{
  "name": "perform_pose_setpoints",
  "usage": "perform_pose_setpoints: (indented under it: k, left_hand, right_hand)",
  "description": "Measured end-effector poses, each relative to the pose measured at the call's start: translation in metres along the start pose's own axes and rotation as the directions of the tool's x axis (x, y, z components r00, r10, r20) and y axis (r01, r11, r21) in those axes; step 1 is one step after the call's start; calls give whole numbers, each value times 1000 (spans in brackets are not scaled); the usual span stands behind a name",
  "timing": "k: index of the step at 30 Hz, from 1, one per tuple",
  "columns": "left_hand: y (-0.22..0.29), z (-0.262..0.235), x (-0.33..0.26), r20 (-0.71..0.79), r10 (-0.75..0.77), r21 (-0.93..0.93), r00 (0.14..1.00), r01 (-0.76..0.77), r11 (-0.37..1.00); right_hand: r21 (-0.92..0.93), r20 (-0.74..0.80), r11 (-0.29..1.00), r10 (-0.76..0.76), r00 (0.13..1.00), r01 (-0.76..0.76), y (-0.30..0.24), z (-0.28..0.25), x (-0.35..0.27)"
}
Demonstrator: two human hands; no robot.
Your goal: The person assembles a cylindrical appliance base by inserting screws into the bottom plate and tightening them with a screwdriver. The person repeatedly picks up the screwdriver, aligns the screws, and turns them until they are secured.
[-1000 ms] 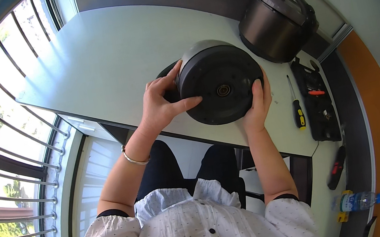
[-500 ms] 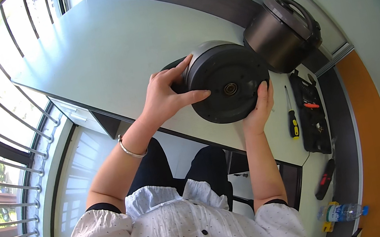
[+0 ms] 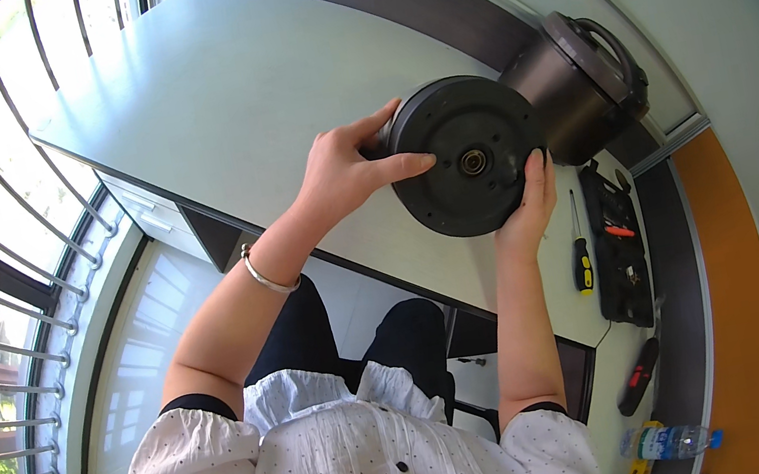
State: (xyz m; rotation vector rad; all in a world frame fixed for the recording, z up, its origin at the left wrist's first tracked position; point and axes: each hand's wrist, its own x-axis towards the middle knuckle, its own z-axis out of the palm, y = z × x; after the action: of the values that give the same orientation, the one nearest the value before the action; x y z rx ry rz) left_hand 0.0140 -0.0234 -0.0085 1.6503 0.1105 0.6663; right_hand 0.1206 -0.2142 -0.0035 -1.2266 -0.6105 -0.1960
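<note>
Between my two hands is an electric kettle with a silver body, its round black underside (image 3: 455, 203) turned up toward me. A ringed metal connector shows in the middle of that base, with small holes around it. My left hand (image 3: 338, 173) grips the left side, thumb lying on the base and fingers along the silver wall. On the lower right rim, my right hand (image 3: 525, 209) holds on with its fingertips over the edge. The kettle's top is hidden below, and it is held above the white desk (image 3: 202, 96).
A dark brown electric cooker (image 3: 566, 87) stands just behind the kettle. To the right lie a yellow-and-black screwdriver (image 3: 582, 264), an open black tool case (image 3: 622, 286) and a black-and-red tool (image 3: 639, 378). A water bottle (image 3: 677, 440) lies near a yellow object (image 3: 641, 469). Barred windows line the left.
The kettle has tilted a little, so less of its silver wall shows and its base faces me more fully. Both hands keep their grip. The whole view has shifted slightly.
</note>
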Motion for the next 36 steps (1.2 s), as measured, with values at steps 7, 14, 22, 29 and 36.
perform_pose_setpoints:
  k: [7, 14, 22, 29, 36]
  left_hand:
    - [2, 1, 1, 3, -23, -8, 1000, 23, 1000]
    - [-2, 2, 2, -16, -3, -7, 1000, 3, 1000]
    - [-2, 0, -3, -1, 38, 10, 999, -38, 999]
    - [-1, -1, -7, 28, 29, 2, 999, -29, 1000]
    - [0, -1, -10, 31, -31, -35, 999, 32, 999]
  right_hand:
    - [8, -20, 999, 41, 999, -41, -4, 2, 0]
    - [0, -18, 1000, 21, 1000, -21, -1, 1, 2]
    - [-3, -5, 1000, 21, 1000, -21, 2, -4, -4]
    - [0, 17, 1000, 19, 1000, -19, 0, -6, -10]
    - [-5, 17, 999, 43, 999, -43, 1, -8, -9]
